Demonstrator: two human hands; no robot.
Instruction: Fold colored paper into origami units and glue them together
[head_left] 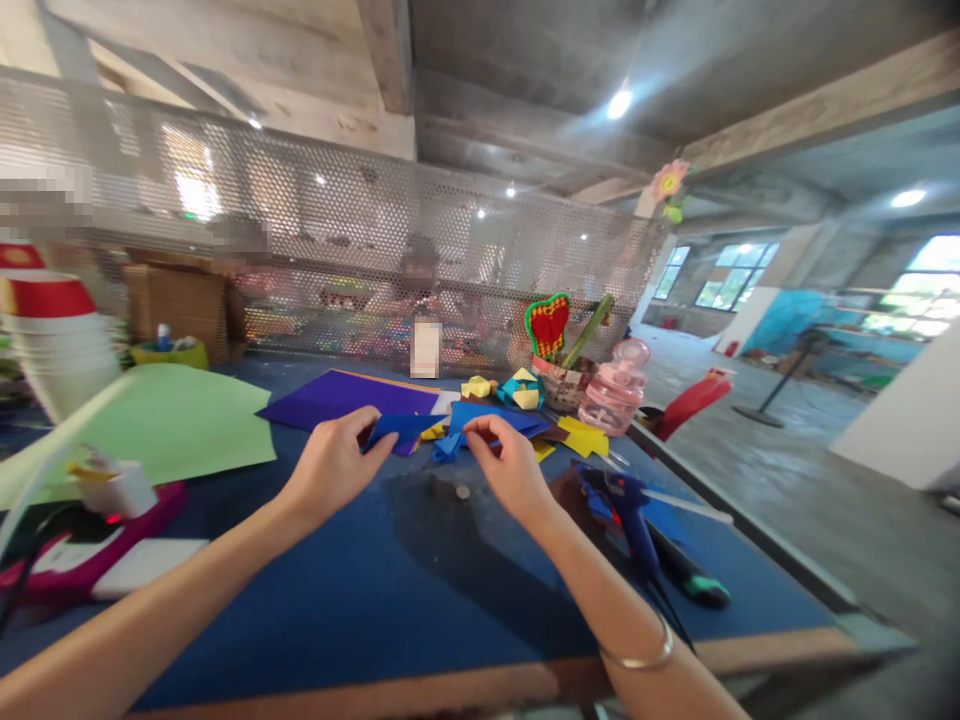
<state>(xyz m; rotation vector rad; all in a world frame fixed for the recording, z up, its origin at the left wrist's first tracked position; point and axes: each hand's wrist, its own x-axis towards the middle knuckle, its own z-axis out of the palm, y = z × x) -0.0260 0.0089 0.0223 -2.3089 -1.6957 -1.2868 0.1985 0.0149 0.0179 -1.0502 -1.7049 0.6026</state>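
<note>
My left hand [341,455] is closed, pinching a small strip of blue paper [409,430] between thumb and fingers. Close to that strip's right tip, my right hand [510,465] is closed too, thumb and forefinger pressed together. Whatever lies in this pinch is too small to tell from the blue paper sheets [517,418] behind it. Just beyond the fingers rests a folded blue paper piece [448,448]. Yellow paper pieces [583,437] and a teal-and-yellow folded paper shape [521,388] are spread behind my right hand.
A blue glue gun [634,515] and a green-and-black-handled tool [697,580] lie right. A pink jar [616,390] and basket [564,380] stand behind. Purple paper [330,400], green paper [187,430], a magenta power strip [112,550] and stacked paper cups [64,340] are left.
</note>
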